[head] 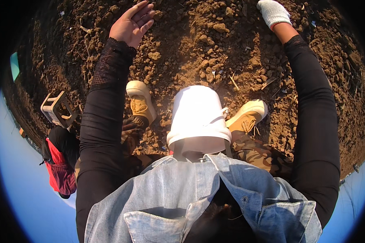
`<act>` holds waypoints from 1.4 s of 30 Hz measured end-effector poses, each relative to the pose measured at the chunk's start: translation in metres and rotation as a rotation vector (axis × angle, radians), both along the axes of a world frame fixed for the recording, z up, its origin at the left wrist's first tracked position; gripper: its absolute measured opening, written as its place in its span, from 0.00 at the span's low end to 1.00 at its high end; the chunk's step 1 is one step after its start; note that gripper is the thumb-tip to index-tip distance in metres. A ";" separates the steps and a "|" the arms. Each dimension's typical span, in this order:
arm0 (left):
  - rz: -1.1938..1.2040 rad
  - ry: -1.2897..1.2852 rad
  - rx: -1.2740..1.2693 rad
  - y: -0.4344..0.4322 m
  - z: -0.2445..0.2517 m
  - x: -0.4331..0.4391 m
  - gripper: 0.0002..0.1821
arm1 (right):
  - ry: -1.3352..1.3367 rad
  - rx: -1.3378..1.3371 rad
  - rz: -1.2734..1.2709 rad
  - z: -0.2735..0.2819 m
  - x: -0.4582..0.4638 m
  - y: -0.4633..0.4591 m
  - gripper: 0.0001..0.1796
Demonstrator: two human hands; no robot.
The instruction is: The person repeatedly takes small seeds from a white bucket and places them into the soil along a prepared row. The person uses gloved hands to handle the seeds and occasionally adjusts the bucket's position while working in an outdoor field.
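Observation:
My bare left hand (133, 25) is held over the soil at the upper left, its palm showing and nothing in it. At the upper right, a white knit glove (273, 13) covers my right hand (269, 12); its fingers are hard to make out, and no object shows there. Both arms are stretched forward over brown, clumpy soil (197, 45). Between my legs is a white plastic bucket (196, 109), its mouth facing my body and its inside mostly hidden.
Tan laced shoes (140, 103) stand either side of the bucket. To the left are a small plastic stool (56, 109) and another person in red and black (59, 170). A green object (14, 66) lies farther off. Dry stalks (234, 82) and pale scraps dot the soil.

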State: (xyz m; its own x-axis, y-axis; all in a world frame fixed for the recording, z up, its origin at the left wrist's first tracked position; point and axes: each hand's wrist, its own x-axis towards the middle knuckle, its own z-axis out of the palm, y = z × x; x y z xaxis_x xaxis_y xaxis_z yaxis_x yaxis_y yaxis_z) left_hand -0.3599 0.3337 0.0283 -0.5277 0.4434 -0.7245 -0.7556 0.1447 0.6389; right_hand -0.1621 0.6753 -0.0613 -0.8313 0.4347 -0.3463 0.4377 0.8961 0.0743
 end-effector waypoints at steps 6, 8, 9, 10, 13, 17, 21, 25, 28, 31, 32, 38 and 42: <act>-1.223 -0.086 0.087 0.013 0.101 0.066 0.19 | -0.011 -0.027 -0.098 0.007 -0.006 -0.004 0.15; -1.680 -0.064 0.250 -0.005 0.134 0.128 0.15 | -0.016 -0.085 -0.069 0.017 -0.005 -0.003 0.15; -1.889 0.267 0.276 -0.018 0.149 0.160 0.12 | -0.137 -0.086 0.077 0.024 -0.003 -0.001 0.15; -2.091 0.228 0.146 -0.031 0.155 0.191 0.12 | 0.115 -0.150 0.045 0.031 0.009 -0.008 0.16; -1.954 0.430 -0.127 -0.067 0.131 0.259 0.16 | 0.370 -0.281 -0.104 0.056 0.042 -0.034 0.17; -1.450 0.500 -0.102 -0.102 0.058 0.309 0.22 | 0.419 -0.860 -0.043 0.118 0.111 -0.101 0.18; -1.601 0.742 -0.404 -0.116 -0.008 0.321 0.24 | 0.251 -0.935 0.062 0.199 0.167 -0.163 0.15; -1.636 0.937 -0.620 -0.135 -0.041 0.332 0.27 | 0.198 -0.930 0.002 0.259 0.192 -0.201 0.13; -1.147 0.452 -0.699 -0.142 -0.060 0.337 0.25 | 0.190 -0.895 -0.047 0.291 0.198 -0.214 0.15; -1.109 0.396 -0.640 -0.143 -0.069 0.333 0.24 | 0.262 -0.829 -0.044 0.310 0.195 -0.229 0.15; -1.262 0.547 -0.616 -0.140 -0.068 0.333 0.23 | 0.209 -0.772 -0.090 0.313 0.193 -0.235 0.15; -1.575 0.817 -0.375 -0.125 -0.013 0.320 0.21 | -0.166 -0.386 -0.035 0.299 0.184 -0.285 0.36; -1.700 0.901 -0.321 -0.126 0.049 0.308 0.20 | -0.284 -0.387 -0.299 0.265 0.192 -0.328 0.43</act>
State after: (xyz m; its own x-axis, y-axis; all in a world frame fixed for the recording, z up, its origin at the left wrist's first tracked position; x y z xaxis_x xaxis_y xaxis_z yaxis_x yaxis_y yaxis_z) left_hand -0.0519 0.2073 0.0771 0.0356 0.7367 -0.6753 0.7535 0.4240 0.5023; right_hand 0.0297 0.3471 0.2038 -0.5422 0.4340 -0.7195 0.6875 0.7214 -0.0829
